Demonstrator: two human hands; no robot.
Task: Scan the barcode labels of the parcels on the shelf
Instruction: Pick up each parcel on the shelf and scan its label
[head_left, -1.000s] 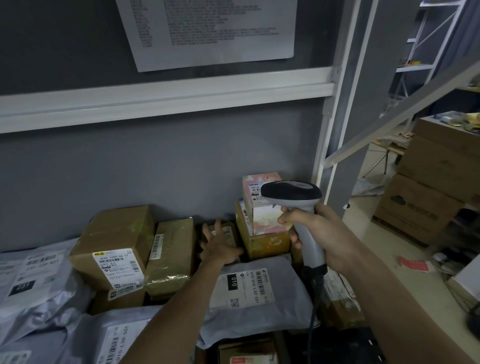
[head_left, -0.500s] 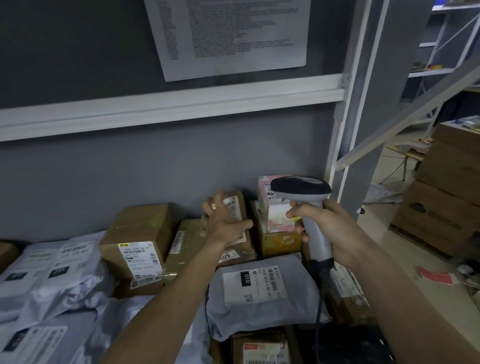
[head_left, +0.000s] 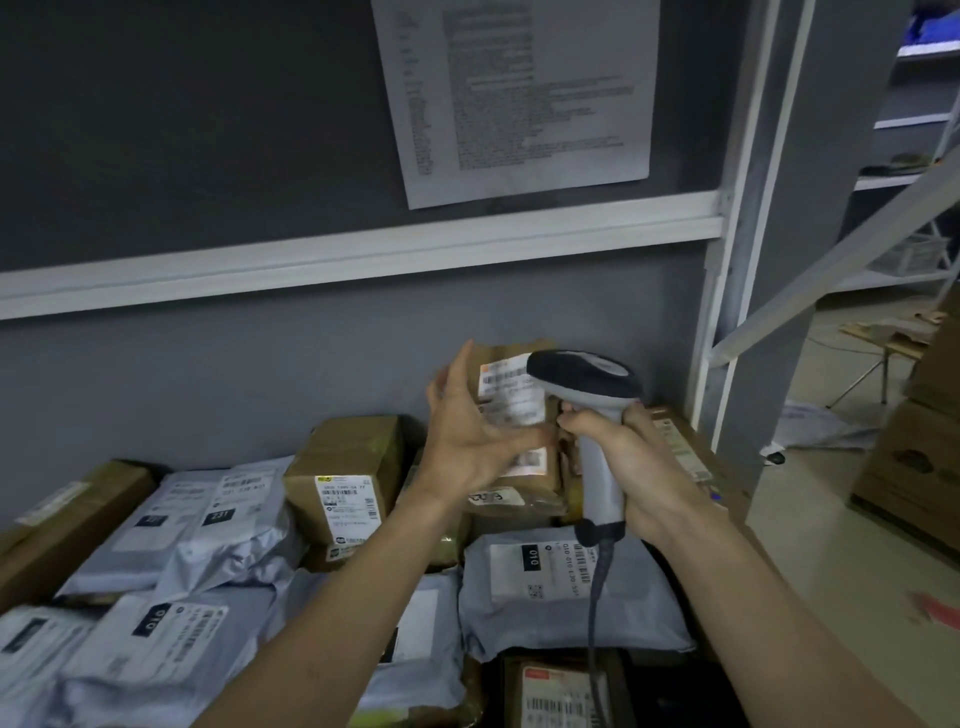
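Observation:
My left hand (head_left: 470, 431) holds a small brown parcel (head_left: 511, 415) upright above the pile, its white barcode label facing me. My right hand (head_left: 631, 457) grips the handle of a grey and black barcode scanner (head_left: 587, 379), whose head sits right in front of the parcel's label. The scanner's coiled cable (head_left: 595, 597) hangs down. Below lie a grey mailer bag marked 010 (head_left: 550, 587), a brown box with a label (head_left: 345, 478) and several more grey mailer bags (head_left: 208, 525) on the shelf.
A white shelf beam (head_left: 363, 254) runs across above the parcels, with a printed sheet (head_left: 514, 93) on the grey back wall. A white upright post (head_left: 727, 260) stands at the right. Cardboard boxes (head_left: 919, 467) sit on the floor beyond.
My left hand has lifted the small brown parcel out of the pile and turned its label toward me. My right hand has brought the scanner head up against it.

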